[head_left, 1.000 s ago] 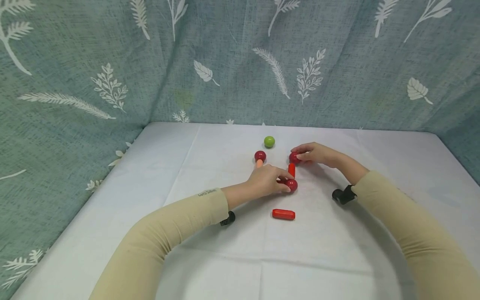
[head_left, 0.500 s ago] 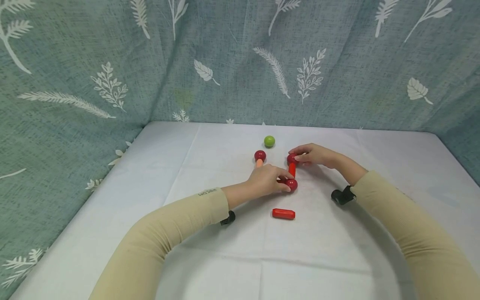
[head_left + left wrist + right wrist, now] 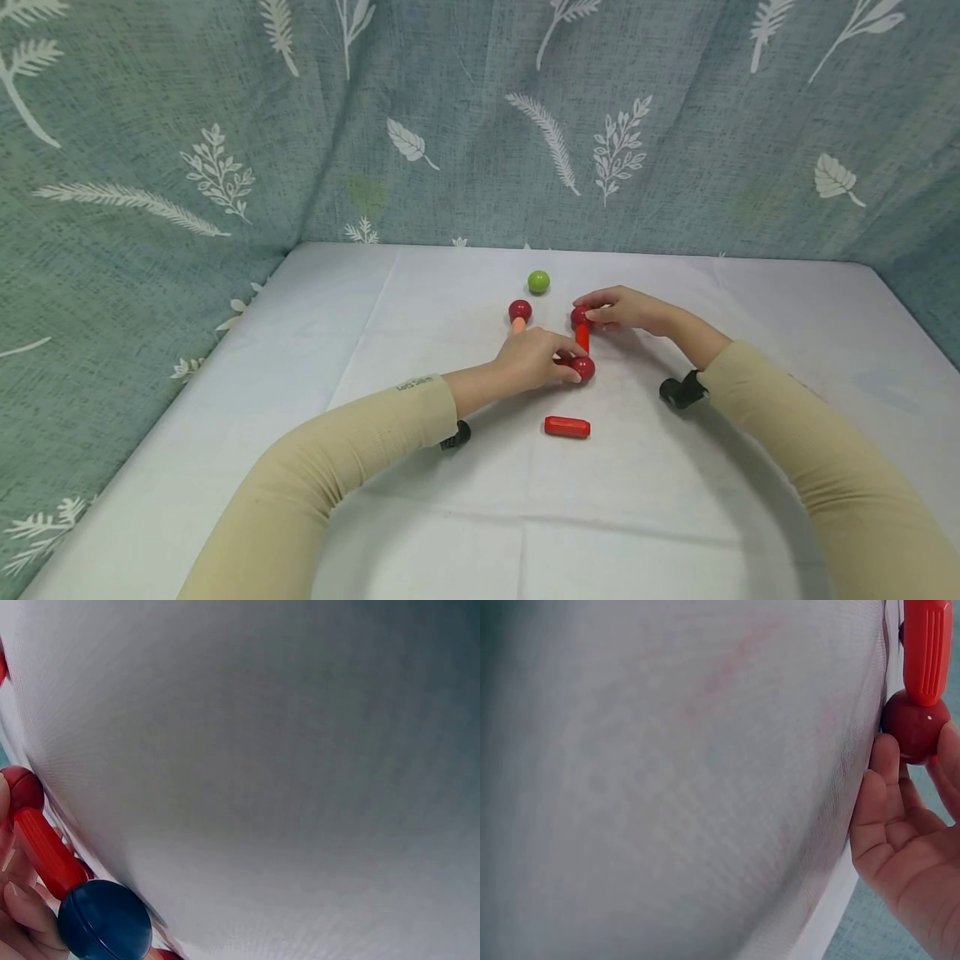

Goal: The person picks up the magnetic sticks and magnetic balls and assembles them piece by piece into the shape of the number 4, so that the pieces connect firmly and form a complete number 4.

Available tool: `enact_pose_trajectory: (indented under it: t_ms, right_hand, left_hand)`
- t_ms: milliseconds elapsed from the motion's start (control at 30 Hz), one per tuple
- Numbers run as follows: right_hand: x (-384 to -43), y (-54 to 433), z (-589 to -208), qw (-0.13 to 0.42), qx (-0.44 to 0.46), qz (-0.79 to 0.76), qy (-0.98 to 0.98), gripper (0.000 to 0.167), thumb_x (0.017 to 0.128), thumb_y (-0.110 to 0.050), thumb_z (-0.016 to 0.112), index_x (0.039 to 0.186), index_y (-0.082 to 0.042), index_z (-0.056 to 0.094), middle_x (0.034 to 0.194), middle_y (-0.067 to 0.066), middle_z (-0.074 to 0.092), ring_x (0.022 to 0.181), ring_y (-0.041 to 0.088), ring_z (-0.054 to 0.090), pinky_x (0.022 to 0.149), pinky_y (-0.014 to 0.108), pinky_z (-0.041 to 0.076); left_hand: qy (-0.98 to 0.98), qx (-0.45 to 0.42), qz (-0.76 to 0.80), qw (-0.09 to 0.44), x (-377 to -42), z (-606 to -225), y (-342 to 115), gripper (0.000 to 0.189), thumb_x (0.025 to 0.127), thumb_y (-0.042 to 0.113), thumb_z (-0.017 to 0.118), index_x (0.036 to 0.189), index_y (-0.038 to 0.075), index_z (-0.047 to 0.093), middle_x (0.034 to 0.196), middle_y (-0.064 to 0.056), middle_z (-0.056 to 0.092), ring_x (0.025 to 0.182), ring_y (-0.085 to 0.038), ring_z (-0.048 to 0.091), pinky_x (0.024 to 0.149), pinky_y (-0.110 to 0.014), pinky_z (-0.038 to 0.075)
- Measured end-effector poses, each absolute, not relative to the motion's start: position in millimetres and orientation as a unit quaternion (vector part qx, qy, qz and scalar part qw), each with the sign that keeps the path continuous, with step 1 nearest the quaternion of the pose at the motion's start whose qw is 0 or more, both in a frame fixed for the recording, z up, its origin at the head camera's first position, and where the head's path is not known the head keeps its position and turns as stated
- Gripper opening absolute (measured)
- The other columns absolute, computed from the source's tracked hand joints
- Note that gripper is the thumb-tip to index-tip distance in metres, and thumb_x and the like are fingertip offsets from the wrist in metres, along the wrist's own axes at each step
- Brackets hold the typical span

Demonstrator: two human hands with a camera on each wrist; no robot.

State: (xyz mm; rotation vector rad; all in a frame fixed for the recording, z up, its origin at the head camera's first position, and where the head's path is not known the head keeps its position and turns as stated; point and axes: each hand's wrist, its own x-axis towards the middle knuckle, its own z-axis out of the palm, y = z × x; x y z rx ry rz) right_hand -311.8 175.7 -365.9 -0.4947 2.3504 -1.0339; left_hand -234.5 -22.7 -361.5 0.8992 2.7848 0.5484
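My left hand [image 3: 534,360] grips a glossy red ball [image 3: 583,369] between thumb and fingers. From that ball a short red rod [image 3: 582,340] runs away from me to a second red ball [image 3: 580,317], pinched by my right hand [image 3: 626,309]. The right wrist view shows this ball [image 3: 916,727] right at the end of the ribbed red rod [image 3: 928,656]. In the left wrist view, another red rod [image 3: 49,851] leads from the left hand's ball [image 3: 24,787] to a dark blue ball [image 3: 105,921], which my left hand hides from the head view.
Beyond my left hand lies a red ball [image 3: 520,312] with an orange rod [image 3: 518,327] partly covered by the hand. A green ball [image 3: 538,282] sits farther back. Nearer me is a loose red rod [image 3: 567,427]. A patterned cloth [image 3: 480,125] hangs behind the white table [image 3: 420,533].
My right hand has shifted slightly left with its red ball, which now lines up with the far end of the red rod. My left hand has stayed in place.
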Motion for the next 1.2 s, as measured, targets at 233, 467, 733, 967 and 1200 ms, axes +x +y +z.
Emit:
enact_pose_trajectory:
  t_ms: [233, 467, 733, 967, 1200]
  right_hand:
    - [-312.7, 178.4, -364.0, 0.273, -0.186, -0.385, 0.862, 0.045, 0.095, -0.018, 0.047, 0.137, -0.005, 0.039, 0.132, 0.021, 0.042, 0.112, 0.03, 0.041, 0.088, 0.035, 0.042]
    - [-310.0, 182.6, -360.7, 0.245, -0.153, -0.402, 0.869, 0.046, 0.095, -0.019, 0.047, 0.137, -0.004, 0.037, 0.132, 0.023, 0.043, 0.104, 0.03, 0.051, 0.085, 0.033, 0.046]
    - [-287.6, 185.1, -343.0, 0.17, -0.142, -0.38, 0.898, 0.041, 0.093, -0.021, 0.052, 0.129, -0.002, 0.047, 0.117, 0.019, 0.053, 0.093, 0.029, 0.058, 0.082, 0.037, 0.049]
    - [-244.7, 171.2, -332.5, 0.166, -0.219, -0.335, 0.901, 0.032, 0.087, -0.015, 0.061, 0.117, -0.002, 0.057, 0.097, 0.011, 0.06, 0.077, 0.021, 0.057, 0.07, 0.03, 0.049]
    - [-205.3, 157.8, -341.7, 0.189, -0.263, -0.306, 0.895, 0.03, 0.083, -0.016, 0.067, 0.111, -0.006, 0.063, 0.096, 0.004, 0.063, 0.08, 0.016, 0.052, 0.068, 0.025, 0.046]
  left_hand:
    - [0.929, 0.309, 0.181, 0.089, -236.1, -358.1, -23.4, 0.037, 0.078, 0.03, 0.073, 0.113, 0.02, 0.066, 0.097, 0.006, 0.068, 0.088, -0.005, 0.059, 0.072, -0.02, 0.041]
    - [0.934, 0.281, 0.188, 0.112, -242.5, -351.2, -34.7, 0.035, 0.08, 0.028, 0.071, 0.115, 0.022, 0.065, 0.105, 0.004, 0.067, 0.095, -0.009, 0.059, 0.072, -0.022, 0.047]
    - [0.935, 0.27, 0.19, 0.128, -246.3, -355.5, -46.8, 0.03, 0.081, 0.025, 0.07, 0.111, 0.02, 0.068, 0.104, 0.006, 0.068, 0.089, -0.007, 0.056, 0.07, -0.02, 0.044]
    - [0.937, 0.27, 0.183, 0.122, -245.8, -356.3, -51.0, 0.022, 0.081, 0.024, 0.07, 0.103, 0.02, 0.071, 0.096, 0.008, 0.069, 0.083, -0.007, 0.053, 0.068, -0.021, 0.042]
    - [0.937, 0.268, 0.183, 0.128, -245.3, -357.1, -52.6, 0.024, 0.081, 0.021, 0.071, 0.105, 0.018, 0.07, 0.094, 0.004, 0.068, 0.078, -0.008, 0.054, 0.062, -0.019, 0.042]
